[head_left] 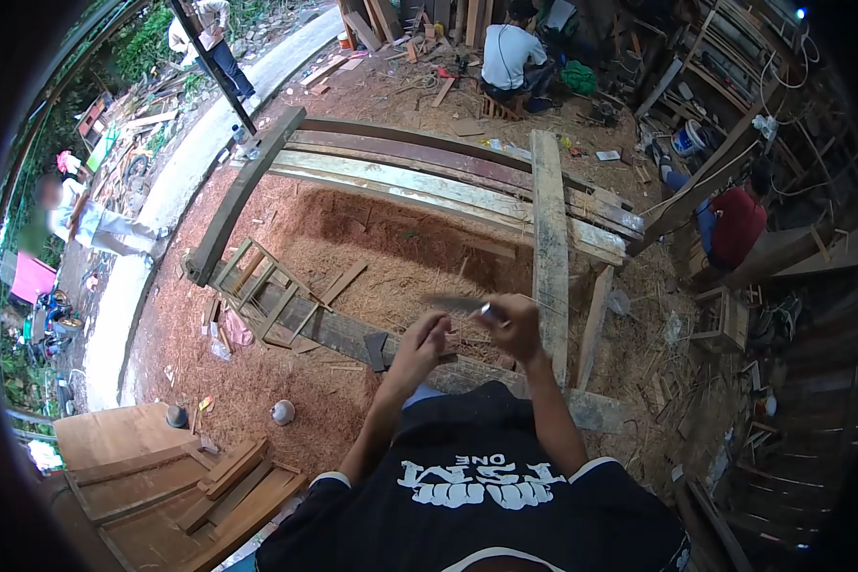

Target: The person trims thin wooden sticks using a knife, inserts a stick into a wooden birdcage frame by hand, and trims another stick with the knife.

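In front of my chest, my right hand [512, 329] is closed round the handle of a knife [455, 303]. Its dark blade points left, above my left hand [419, 348]. The fingers of that left hand are curled together in a pinch; whatever they may hold is too small to make out. Just left of it, a dark angular piece [376, 351] lies on a long weathered plank [334, 329] that runs beneath my hands. A small wooden frame with slats [257, 291] leans at the plank's left end.
Long boards [400, 181] span the far side, with an upright-looking beam [549, 248] crossing at right. Wood shavings [400, 257] cover the ground. Wooden panels [133, 477] lie lower left. One person [510, 57] sits at the back, another [737, 229] at right; others stand left.
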Action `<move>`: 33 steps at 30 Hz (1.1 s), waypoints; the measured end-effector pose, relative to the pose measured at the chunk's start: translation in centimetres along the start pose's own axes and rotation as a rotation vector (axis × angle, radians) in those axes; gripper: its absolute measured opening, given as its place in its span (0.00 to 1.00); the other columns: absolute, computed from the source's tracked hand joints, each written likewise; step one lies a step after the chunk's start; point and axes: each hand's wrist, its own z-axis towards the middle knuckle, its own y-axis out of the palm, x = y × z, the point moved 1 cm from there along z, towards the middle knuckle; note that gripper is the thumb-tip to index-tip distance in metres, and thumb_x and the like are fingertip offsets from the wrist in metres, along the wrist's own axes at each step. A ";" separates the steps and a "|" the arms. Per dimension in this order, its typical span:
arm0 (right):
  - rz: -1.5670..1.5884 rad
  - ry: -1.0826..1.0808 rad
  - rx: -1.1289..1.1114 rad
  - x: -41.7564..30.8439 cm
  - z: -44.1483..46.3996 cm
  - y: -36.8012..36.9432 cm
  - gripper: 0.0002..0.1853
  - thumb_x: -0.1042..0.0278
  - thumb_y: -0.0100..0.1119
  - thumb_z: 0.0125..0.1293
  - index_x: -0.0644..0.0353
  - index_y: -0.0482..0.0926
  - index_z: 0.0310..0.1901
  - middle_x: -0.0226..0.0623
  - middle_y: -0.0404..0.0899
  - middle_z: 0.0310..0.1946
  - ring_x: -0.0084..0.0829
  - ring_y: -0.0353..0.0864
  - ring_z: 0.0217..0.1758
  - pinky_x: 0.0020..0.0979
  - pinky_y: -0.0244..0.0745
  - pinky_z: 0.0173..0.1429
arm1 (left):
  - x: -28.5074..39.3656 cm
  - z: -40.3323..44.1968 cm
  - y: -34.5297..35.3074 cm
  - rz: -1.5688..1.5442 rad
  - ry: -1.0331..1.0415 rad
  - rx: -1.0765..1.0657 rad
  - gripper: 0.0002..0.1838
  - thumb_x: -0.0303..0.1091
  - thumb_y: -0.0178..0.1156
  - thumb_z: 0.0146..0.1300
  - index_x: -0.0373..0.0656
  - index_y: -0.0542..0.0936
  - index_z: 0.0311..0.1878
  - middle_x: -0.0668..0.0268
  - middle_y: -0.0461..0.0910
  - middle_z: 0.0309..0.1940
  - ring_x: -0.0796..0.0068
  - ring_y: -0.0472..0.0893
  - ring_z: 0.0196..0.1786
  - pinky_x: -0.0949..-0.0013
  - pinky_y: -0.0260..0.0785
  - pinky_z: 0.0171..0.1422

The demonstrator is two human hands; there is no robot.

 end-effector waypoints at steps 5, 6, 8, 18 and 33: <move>-0.335 0.532 0.264 7.4 -0.5 -6.7 0.21 0.43 0.63 0.67 0.56 0.84 0.33 0.38 0.79 0.20 0.35 0.82 0.23 0.34 0.70 0.29 | 0.6 -2.0 0.0 -0.019 -0.134 0.011 0.11 0.36 0.50 0.77 0.41 0.77 0.50 0.77 0.69 0.29 0.87 0.65 0.30 0.80 0.58 0.32; -0.283 0.498 0.290 6.4 -0.2 -7.3 0.22 0.42 0.63 0.67 0.57 0.83 0.33 0.38 0.78 0.20 0.34 0.81 0.23 0.34 0.69 0.29 | 0.1 -1.1 -0.3 -0.025 -0.113 0.019 0.11 0.37 0.50 0.77 0.42 0.77 0.50 0.77 0.69 0.30 0.87 0.66 0.30 0.79 0.59 0.32; -0.115 0.440 0.329 4.9 -0.8 -7.0 0.24 0.40 0.64 0.65 0.58 0.82 0.34 0.36 0.75 0.18 0.29 0.80 0.23 0.32 0.69 0.29 | -0.8 -0.1 -0.5 -0.044 -0.101 0.017 0.11 0.37 0.49 0.77 0.42 0.77 0.50 0.76 0.70 0.31 0.86 0.66 0.30 0.79 0.60 0.32; 0.038 0.462 0.169 -2.0 3.5 -2.6 0.26 0.40 0.72 0.57 0.56 0.82 0.43 0.25 0.72 0.18 0.18 0.68 0.20 0.27 0.64 0.27 | 1.1 4.3 0.0 0.559 0.123 -0.034 0.12 0.24 0.55 0.65 0.39 0.77 0.51 0.58 0.76 0.28 0.65 0.78 0.34 0.66 0.69 0.40; 0.629 0.730 0.074 0.5 3.0 1.0 0.15 0.59 0.63 0.72 0.63 0.84 0.34 0.16 0.68 0.18 0.10 0.59 0.22 0.23 0.53 0.25 | 4.6 8.1 0.7 0.720 0.605 0.670 0.14 0.35 0.60 0.69 0.46 0.77 0.56 0.54 0.65 0.65 0.57 0.61 0.72 0.50 0.50 0.75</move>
